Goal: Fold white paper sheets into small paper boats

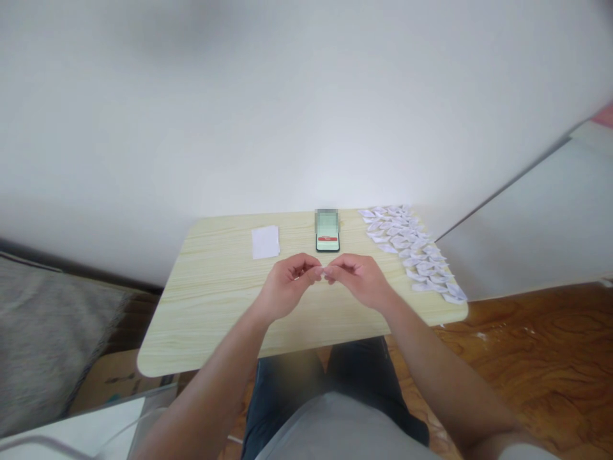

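My left hand [290,281] and my right hand [361,278] meet over the middle of the table, thumbs and fingertips pinched together. Between the fingertips shows a tiny bit of white, apparently a small piece of folded paper [322,271]; the fingers hide most of it. A stack of square white paper [265,242] lies beyond my left hand. To the right, many small folded white paper shapes [402,239], pointed like little boats, sit close together in rows along the table edge.
A phone [328,241] with a lit screen stands near the back of the pale wooden table [205,287]. Behind the table is a white wall [287,115]. A cardboard box [115,380] and a white surface with a cable [105,428] are at the lower left.
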`<action>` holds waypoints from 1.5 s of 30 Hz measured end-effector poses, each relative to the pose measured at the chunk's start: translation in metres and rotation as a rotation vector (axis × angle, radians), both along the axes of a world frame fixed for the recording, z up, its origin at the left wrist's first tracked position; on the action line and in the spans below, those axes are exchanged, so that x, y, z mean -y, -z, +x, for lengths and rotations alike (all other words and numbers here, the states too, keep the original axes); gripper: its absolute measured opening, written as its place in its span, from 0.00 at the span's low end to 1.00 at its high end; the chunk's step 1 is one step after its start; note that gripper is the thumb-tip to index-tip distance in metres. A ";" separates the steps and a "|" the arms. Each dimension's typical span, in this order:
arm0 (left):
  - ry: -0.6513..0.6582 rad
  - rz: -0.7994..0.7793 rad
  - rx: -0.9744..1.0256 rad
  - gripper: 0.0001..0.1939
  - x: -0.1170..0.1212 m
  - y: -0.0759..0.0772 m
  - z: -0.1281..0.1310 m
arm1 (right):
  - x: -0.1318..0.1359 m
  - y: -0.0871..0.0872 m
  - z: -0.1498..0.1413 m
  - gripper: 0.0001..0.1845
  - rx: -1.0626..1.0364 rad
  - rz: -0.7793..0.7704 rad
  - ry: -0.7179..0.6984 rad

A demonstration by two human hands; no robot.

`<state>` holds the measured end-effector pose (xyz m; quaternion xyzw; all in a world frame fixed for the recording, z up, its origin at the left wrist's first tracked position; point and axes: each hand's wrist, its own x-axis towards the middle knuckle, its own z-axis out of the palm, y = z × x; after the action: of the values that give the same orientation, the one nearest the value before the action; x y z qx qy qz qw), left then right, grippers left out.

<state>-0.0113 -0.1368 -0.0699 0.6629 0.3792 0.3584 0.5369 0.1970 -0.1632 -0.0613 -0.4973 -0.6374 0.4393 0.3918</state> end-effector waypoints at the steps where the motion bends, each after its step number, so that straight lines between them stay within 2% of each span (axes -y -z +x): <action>1: -0.002 0.013 -0.026 0.12 0.000 -0.001 -0.001 | 0.000 -0.001 0.001 0.13 0.026 0.008 -0.007; 6: -0.052 0.093 -0.153 0.12 0.004 -0.001 -0.005 | 0.001 0.000 0.001 0.16 0.103 0.040 -0.023; 14: -0.193 0.194 -0.273 0.07 0.013 0.011 0.004 | 0.008 0.019 -0.016 0.11 0.091 0.052 0.093; 20: -0.180 0.124 -0.175 0.10 0.022 0.025 0.006 | 0.018 0.025 -0.011 0.14 0.071 0.011 0.110; 29: -0.108 0.011 0.027 0.12 0.027 0.033 0.013 | 0.034 0.032 0.008 0.19 -0.020 -0.090 0.130; 33: -0.133 -0.015 0.134 0.14 0.022 0.037 0.025 | 0.028 0.038 0.015 0.21 -0.089 -0.162 0.140; 38: -0.162 -0.051 0.166 0.13 0.014 0.044 0.039 | 0.016 0.051 0.030 0.17 -0.182 -0.235 0.106; 40: -0.172 -0.075 0.155 0.13 0.012 0.048 0.044 | 0.011 0.057 0.036 0.16 -0.212 -0.237 0.112; 45: -0.201 -0.138 0.094 0.14 0.000 0.054 0.059 | 0.002 0.062 0.048 0.22 -0.220 -0.175 0.160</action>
<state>0.0482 -0.1367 -0.1239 0.5655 0.4417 0.4141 0.5600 0.2448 -0.1657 -0.1233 -0.5276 -0.5084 0.5124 0.4479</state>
